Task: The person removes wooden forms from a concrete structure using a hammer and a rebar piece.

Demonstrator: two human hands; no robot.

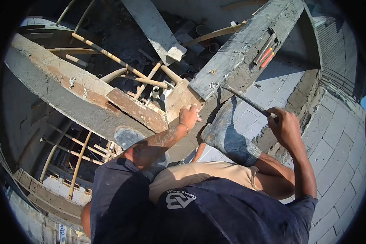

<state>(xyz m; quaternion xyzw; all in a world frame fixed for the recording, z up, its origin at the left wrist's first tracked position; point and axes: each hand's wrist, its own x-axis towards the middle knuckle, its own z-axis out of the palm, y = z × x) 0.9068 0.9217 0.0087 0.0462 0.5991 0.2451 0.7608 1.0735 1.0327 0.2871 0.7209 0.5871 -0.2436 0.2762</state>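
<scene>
My right hand [284,125] is closed round the end of a long dark metal bar [248,101], whose far tip touches the end of a grey concrete beam [232,61]. Close to that beam's lower end, my left hand [189,116] rests with bent fingers at the edge of a brownish board [179,99]. Whether those fingers grip the board or something small cannot be made out. Tools with red handles [267,58] lie on the beam's side, beyond the bar.
A curved concrete beam [69,85] runs across the left, over an open drop with bamboo poles [110,55]. A pale plank [150,28] slants above the gap. Grey block walling [333,134] stands at the right. My legs straddle the beam corner.
</scene>
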